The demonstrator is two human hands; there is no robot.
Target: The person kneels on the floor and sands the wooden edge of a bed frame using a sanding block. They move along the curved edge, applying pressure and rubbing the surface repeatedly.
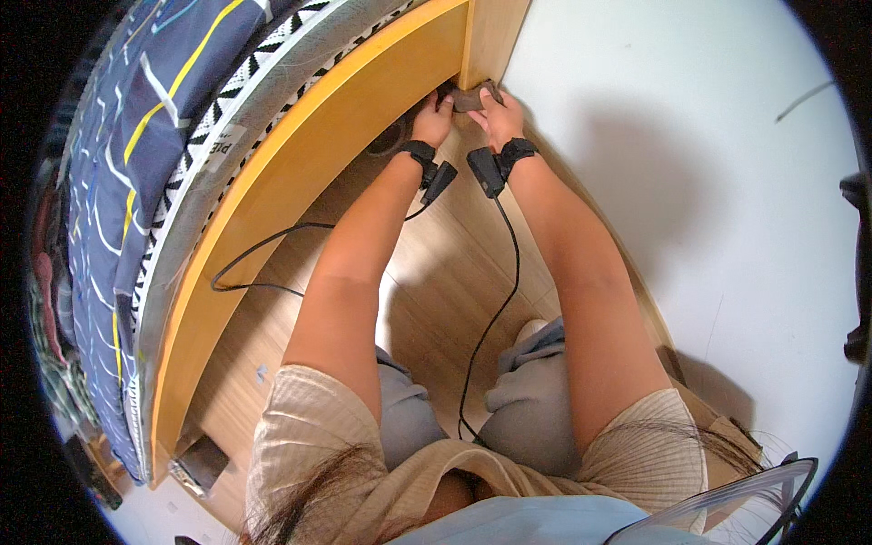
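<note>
My left hand [436,113] and my right hand [500,113] reach forward to the corner where the wooden bed frame [272,209] meets the white wall [690,182]. Both hands are closed on a small brown-grey cloth [468,98] pressed at the foot of the frame's upright post [490,36]. Each wrist carries a black strap with a small black device, and thin black cables run back from them toward my body. The part of the cloth under my fingers is hidden.
A mattress with a black-and-white patterned edge [254,73] and a dark blue striped cover [136,136] lies on the frame at left. Light wooden floor [436,291] runs between the bed and the wall. My knees in grey shorts [536,391] are below.
</note>
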